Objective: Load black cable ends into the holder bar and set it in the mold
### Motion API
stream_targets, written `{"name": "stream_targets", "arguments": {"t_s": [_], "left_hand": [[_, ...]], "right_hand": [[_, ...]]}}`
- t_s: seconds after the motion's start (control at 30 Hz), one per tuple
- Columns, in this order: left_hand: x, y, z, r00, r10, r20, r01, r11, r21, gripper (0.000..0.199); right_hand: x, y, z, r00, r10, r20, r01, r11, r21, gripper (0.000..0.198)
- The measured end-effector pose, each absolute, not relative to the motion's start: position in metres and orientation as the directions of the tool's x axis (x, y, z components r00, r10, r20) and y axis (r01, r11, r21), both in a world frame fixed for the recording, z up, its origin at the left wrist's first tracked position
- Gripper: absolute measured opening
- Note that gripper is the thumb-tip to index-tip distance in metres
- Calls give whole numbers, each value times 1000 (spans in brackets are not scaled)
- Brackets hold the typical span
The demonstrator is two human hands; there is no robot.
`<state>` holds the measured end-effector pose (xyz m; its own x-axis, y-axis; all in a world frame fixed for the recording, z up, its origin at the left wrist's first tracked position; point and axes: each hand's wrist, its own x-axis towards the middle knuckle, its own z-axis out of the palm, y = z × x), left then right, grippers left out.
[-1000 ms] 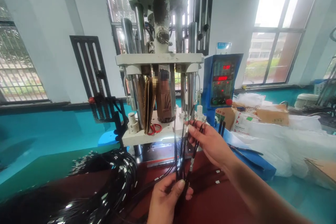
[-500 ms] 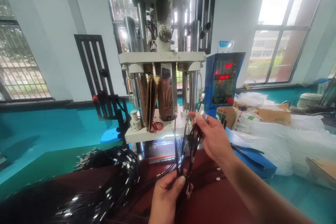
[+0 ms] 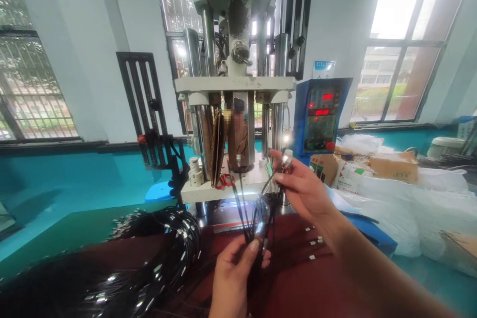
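Low in the middle of the head view, my left hand is closed around several black cables whose upper ends stand up above it. My right hand is higher and to the right, its thumb and fingers closed on the upper ends of some of these cables, by their metal connectors. One cable end with a small pale tip sticks up free, to the left of my right hand. Behind the hands stands a press machine with bright metal columns.
A large bundle of black cables lies on the dark red table at left. Red-handled scissors and cardboard are on the machine's base. A blue control box with red digits stands at right, near plastic bags.
My right hand has shifted slightly with the cable ends. The upright cables between my hands have spread apart, some leaning left. The view has moved a little, and the red digits differ.
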<state>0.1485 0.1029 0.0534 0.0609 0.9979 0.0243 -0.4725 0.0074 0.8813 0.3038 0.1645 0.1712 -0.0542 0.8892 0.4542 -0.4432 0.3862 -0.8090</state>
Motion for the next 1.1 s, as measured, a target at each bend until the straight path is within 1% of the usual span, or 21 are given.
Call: {"name": "stream_targets", "arguments": {"t_s": [0.07, 0.17, 0.23, 0.33, 0.4, 0.5, 0.53, 0.6, 0.7, 0.73, 0.83, 0.87, 0.97, 1.1], "left_hand": [[147, 106, 52, 82, 996, 33, -462, 9, 887, 25], [147, 107, 51, 85, 996, 22, -480, 22, 877, 25], [149, 106, 51, 87, 996, 2, -498, 42, 866, 26], [150, 103, 51, 86, 995, -41, -501, 79, 862, 29], [149, 102, 52, 66, 996, -53, -480, 78, 874, 31], [146, 101, 55, 31, 999, -40, -426, 49, 904, 33], [145, 101, 56, 30, 999, -26, -404, 36, 914, 33], [144, 101, 61, 38, 999, 14, -355, 1, 935, 32], [144, 98, 67, 59, 996, 69, -253, -52, 966, 30], [143, 96, 69, 75, 994, 80, -207, -63, 976, 30], [141, 94, 76, 91, 988, 122, -101, -112, 989, 30], [139, 94, 80, 79, 987, 142, -94, -134, 986, 32], [132, 100, 95, 48, 975, 219, -112, -212, 971, 40], [128, 109, 109, 149, 942, 300, -75, -292, 954, 32]], "right_hand": [[303, 165, 174, -119, 893, 434, -469, 335, -817, 33], [300, 166, 175, -128, 910, 394, -483, 290, -826, 22], [297, 168, 172, -137, 911, 388, -479, 282, -832, 19], [293, 171, 168, -200, 909, 365, -440, 250, -863, 18], [290, 173, 167, -197, 917, 347, -383, 253, -888, 22], [289, 174, 167, -149, 917, 369, -268, 322, -908, 30], [289, 174, 167, -160, 911, 380, -241, 338, -910, 30], [288, 174, 169, -237, 894, 380, -212, 334, -919, 29], [284, 172, 170, -363, 870, 333, -148, 299, -943, 55], [281, 171, 171, -380, 865, 327, -101, 312, -945, 53], [272, 167, 176, -352, 862, 364, 63, 410, -910, 21], [270, 164, 179, -339, 861, 380, 105, 435, -894, 16], [265, 156, 190, -344, 844, 411, 161, 484, -860, 16], [262, 147, 204, -350, 804, 480, 181, 561, -807, 20]]}}
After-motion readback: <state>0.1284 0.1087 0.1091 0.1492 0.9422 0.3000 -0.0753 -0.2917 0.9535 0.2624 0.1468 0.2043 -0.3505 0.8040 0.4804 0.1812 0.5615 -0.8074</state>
